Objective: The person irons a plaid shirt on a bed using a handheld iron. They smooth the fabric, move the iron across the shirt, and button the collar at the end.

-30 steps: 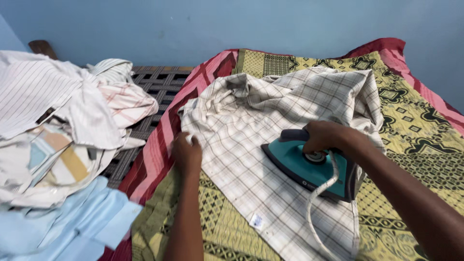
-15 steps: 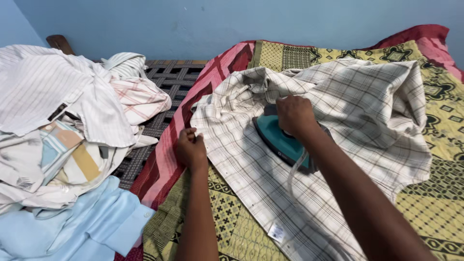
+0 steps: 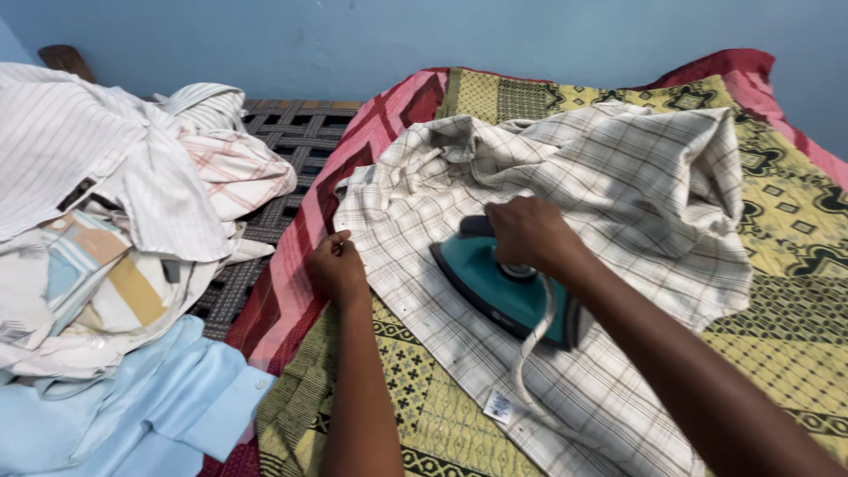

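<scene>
My right hand (image 3: 528, 231) was wrapped round the handle of the heavy teal iron (image 3: 495, 287) on the soft, limp checked shirt (image 3: 609, 194) spread over the bed, while my left hand (image 3: 336, 265) pinched its near-left edge taut.

Teal iron (image 3: 495, 287), beige checked shirt (image 3: 618, 194), yellow patterned bedspread (image 3: 795, 318).

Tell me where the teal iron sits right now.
In the head view the teal iron rests flat on the checked shirt, centre-right, under the right hand. The left hand pinches the shirt's edge to its left.
</scene>
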